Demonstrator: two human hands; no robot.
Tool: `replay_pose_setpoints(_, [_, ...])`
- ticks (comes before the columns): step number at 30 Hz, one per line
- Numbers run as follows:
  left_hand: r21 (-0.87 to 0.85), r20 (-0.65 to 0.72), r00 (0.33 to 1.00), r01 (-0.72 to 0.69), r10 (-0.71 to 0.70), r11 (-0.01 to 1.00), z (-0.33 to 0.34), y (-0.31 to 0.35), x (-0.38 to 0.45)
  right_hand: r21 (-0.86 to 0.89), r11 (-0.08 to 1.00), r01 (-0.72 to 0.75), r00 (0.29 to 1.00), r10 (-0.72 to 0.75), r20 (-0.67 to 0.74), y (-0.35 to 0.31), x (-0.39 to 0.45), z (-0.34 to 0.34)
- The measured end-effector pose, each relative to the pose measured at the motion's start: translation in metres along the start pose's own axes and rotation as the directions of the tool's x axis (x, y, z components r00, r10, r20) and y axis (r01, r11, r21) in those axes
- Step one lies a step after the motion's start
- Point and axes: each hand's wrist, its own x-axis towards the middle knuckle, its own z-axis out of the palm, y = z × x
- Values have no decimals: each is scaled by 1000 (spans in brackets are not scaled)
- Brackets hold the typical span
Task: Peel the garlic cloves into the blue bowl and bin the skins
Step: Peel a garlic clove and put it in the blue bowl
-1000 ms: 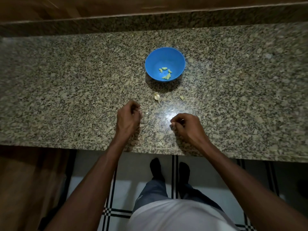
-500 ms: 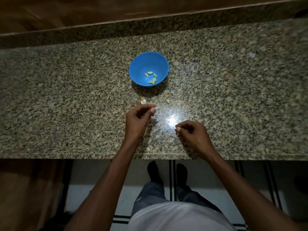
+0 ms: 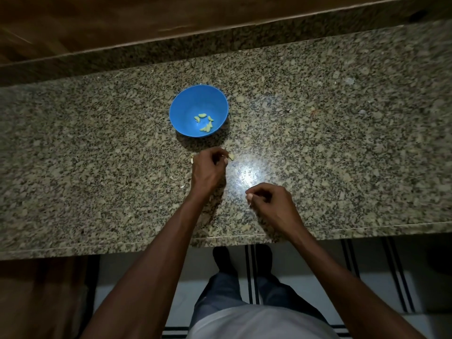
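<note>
Loose skins (image 3: 183,185) lie on the granite counter (image 3: 97,167) left of the left wrist, well apart from the bowl; probably parked there for binning later. No bin in view.

Blue bowl (image 3: 198,110) sits upright just beyond the hands, peeled cloves (image 3: 205,122) on its bottom. Placement looks deliberate: a short reach forward to drop each clove.

Left hand (image 3: 208,168) is curled, fingertips at an unpeeled clove (image 3: 231,156) on the counter just in front of the bowl. Looks like a pinch on it; contact is too small to confirm. Another pale bit (image 3: 192,158) peeks out at the hand's left edge, touching or just beside it.

Right hand (image 3: 271,204) hangs back near the counter edge, fingers curled, thumb and forefinger pinched on a thin pale scrap (image 3: 249,205), likely skin. Judgement: it's holding waste clear while the left fetches the next clove.
</note>
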Motion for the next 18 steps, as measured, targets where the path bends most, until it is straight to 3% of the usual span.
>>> replay_pose_setpoints(4, [-62,-31,999,23,-25,998,-11,4,1,-9,1000,-2,1000,2,-4,-1,4,0])
replay_pose_setpoints(8, [-99,-230,973,-14,-9,995,-48,2,-4,-19,1000,3,1000,-3,0,-5,10,2])
replay_pose_setpoints(11, [37,-303,950,89,-73,995,-77,-36,-4,-50,999,18,1000,-18,19,-12,17,10])
replay_pose_setpoints(14, [310,-158,982,153,-108,938,-86,-74,-7,-111,992,52,997,-47,54,-21,25,23])
replay_pose_setpoints(18, [371,-22,1000,10,-2,929,-67,-69,-46,-170,980,101,992,-85,94,-26,29,40])
